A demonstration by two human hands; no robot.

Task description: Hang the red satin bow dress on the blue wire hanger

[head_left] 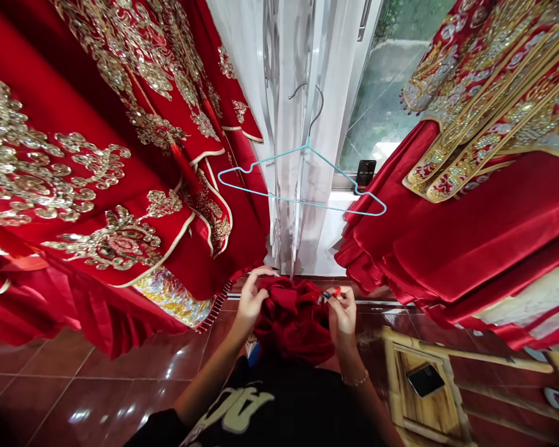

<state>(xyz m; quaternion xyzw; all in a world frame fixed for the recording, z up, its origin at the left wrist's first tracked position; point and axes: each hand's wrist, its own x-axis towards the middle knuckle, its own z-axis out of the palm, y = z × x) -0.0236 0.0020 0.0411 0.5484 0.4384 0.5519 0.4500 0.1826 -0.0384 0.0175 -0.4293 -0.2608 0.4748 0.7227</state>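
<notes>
A bunched dark red cloth lies over my lap, its folds gathered between my hands. My left hand grips the cloth's left edge, its fingers curled over the fabric and the thumb bent in. At the right edge of the cloth, my right hand pinches a small tool with an orange-red part and a dark part, perhaps thread snips; its exact kind is too small to make out. The tool's dark end points left and meets the fabric.
A light blue hanger hangs in front of a white curtain. Red embroidered garments hang at left and right. One phone stands on the windowsill; another phone lies on a bamboo seat.
</notes>
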